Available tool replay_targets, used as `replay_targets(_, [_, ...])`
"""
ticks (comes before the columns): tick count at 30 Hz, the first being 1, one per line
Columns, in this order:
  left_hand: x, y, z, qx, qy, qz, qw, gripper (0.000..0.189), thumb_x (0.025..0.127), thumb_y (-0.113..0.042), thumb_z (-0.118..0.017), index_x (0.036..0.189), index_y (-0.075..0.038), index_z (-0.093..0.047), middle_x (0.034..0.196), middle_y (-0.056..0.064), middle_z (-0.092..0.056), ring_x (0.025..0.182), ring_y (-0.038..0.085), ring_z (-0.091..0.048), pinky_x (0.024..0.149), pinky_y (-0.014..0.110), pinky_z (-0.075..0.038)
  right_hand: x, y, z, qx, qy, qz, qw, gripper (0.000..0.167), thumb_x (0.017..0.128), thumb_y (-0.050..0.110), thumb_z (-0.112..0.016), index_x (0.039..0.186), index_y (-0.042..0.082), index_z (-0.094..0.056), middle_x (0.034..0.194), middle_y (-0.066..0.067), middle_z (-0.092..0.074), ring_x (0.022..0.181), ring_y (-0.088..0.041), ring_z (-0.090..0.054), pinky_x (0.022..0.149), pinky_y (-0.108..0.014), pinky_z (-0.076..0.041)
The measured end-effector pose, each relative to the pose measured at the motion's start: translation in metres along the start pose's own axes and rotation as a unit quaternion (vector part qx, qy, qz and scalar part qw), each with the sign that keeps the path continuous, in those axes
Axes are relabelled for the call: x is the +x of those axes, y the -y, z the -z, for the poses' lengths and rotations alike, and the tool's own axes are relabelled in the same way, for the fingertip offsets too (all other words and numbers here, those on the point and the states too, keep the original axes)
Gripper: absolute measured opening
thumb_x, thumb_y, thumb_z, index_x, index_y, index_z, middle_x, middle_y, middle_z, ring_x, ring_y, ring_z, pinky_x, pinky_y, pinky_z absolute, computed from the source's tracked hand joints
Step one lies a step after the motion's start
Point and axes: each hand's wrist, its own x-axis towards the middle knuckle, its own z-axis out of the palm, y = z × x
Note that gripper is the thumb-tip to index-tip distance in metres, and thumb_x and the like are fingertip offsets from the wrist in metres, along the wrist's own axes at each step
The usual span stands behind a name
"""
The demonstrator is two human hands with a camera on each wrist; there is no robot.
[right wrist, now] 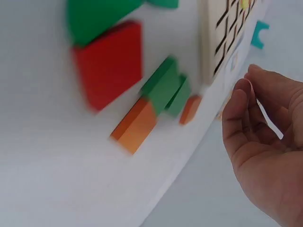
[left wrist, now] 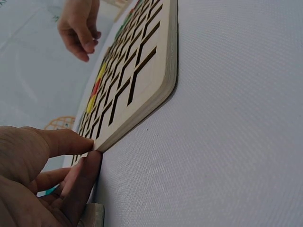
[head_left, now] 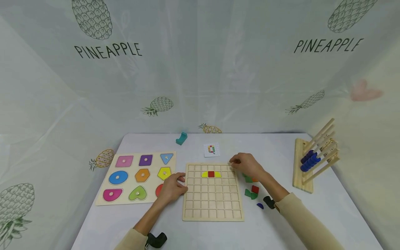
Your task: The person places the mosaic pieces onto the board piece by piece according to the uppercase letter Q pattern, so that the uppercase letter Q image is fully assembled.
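Note:
A wooden grid board (head_left: pixel 214 210) lies on the table. In its upper part a red square (head_left: pixel 211 174) sits between two yellow pieces (head_left: pixel 204 174). My left hand (head_left: pixel 171 188) holds the board's left edge between thumb and fingers, as the left wrist view (left wrist: pixel 61 161) also shows. My right hand (head_left: pixel 248 165) hovers by the board's upper right corner. Its fingers bend loosely toward the thumb, and I see no piece between them in the right wrist view. Right of the board lie loose green pieces (right wrist: pixel 163 85), orange pieces (right wrist: pixel 137 125) and a red block (right wrist: pixel 111 66).
Above the board lies a small pattern card (head_left: pixel 211 150). A shape puzzle board (head_left: pixel 128 178) is on the left, partly under my left hand. A teal curved block (head_left: pixel 181 138) stands at the back. To the right is a wooden peg rack (head_left: pixel 300 166) with blue rings.

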Motion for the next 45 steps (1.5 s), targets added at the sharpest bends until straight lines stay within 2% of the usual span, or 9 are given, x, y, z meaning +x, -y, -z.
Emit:
replay_targets(4, [0.0,0.0,-0.001,0.001,-0.001,0.002,1.0,0.056,0.078,-0.006,-0.08,0.131,-0.001,-0.062,0.101,0.004,-0.062,0.08,0.014,-0.067,0.064,0.028,-0.058,-0.003,-0.018,0.007,-0.001,-0.002,-0.008,1.0,0.02,0.095,0.016,-0.068,0.112,0.007,-0.074,0.098,-0.002,-0.068,0.088,-0.018,-0.061,0.073,-0.032,-0.053])
replay_targets(9, [-0.001,0.0,-0.002,0.001,0.0,0.007,1.0,0.056,0.078,-0.006,-0.08,0.131,-0.002,-0.062,0.101,0.002,-0.062,0.08,0.014,-0.067,0.064,0.028,-0.057,-0.009,-0.037,0.013,0.004,0.008,-0.026,0.9996,0.015,0.095,0.019,-0.07,0.107,0.01,-0.074,0.097,-0.001,-0.068,0.089,-0.019,-0.061,0.069,-0.03,-0.052])
replay_targets(13, [-0.002,-0.001,-0.001,-0.003,-0.002,0.009,1.0,0.056,0.078,-0.006,-0.08,0.131,-0.002,-0.062,0.101,0.002,-0.062,0.08,0.014,-0.066,0.065,0.029,-0.057,-0.015,-0.046,0.016,0.009,0.029,-0.027,0.9992,0.011,0.092,0.014,-0.072,0.102,0.01,-0.073,0.095,-0.001,-0.066,0.087,-0.02,-0.059,0.069,-0.031,-0.05])
replay_targets(17, [-0.002,-0.001,-0.001,-0.005,-0.003,0.01,0.9999,0.056,0.079,-0.007,-0.081,0.131,-0.002,-0.062,0.1,0.002,-0.061,0.08,0.014,-0.065,0.066,0.029,-0.057,-0.02,-0.052,0.016,0.023,0.051,-0.045,0.9974,0.012,0.091,0.012,-0.072,0.103,0.01,-0.073,0.094,-0.001,-0.064,0.086,-0.02,-0.057,0.07,-0.03,-0.05])
replay_targets(27, [-0.002,0.002,0.0,-0.004,-0.003,-0.02,0.9998,0.055,0.078,-0.005,-0.079,0.129,0.001,-0.063,0.102,0.007,-0.064,0.081,0.015,-0.068,0.063,0.027,-0.057,-0.029,-0.059,0.015,0.015,0.052,-0.031,0.998,0.018,0.09,0.012,-0.073,0.108,0.014,-0.077,0.104,0.0,-0.066,0.086,-0.018,-0.055,0.068,-0.03,-0.05])
replay_targets(35, [-0.001,0.002,0.001,-0.003,-0.007,-0.013,0.9999,0.055,0.077,-0.006,-0.079,0.129,-0.001,-0.063,0.103,0.007,-0.063,0.08,0.015,-0.067,0.063,0.028,-0.057,-0.032,-0.059,0.013,0.004,0.037,-0.005,0.9993,0.018,0.09,0.011,-0.074,0.108,0.013,-0.076,0.097,0.001,-0.063,0.083,-0.017,-0.052,0.066,-0.029,-0.048])
replay_targets(45, [-0.001,0.001,0.001,-0.003,-0.004,-0.014,0.9999,0.055,0.078,-0.006,-0.079,0.13,-0.001,-0.062,0.103,0.007,-0.063,0.081,0.015,-0.068,0.063,0.028,-0.057,-0.032,-0.059,0.011,-0.003,0.034,-0.02,0.9992,0.017,0.09,0.011,-0.073,0.107,0.012,-0.073,0.093,0.002,-0.063,0.083,-0.017,-0.055,0.066,-0.03,-0.05])
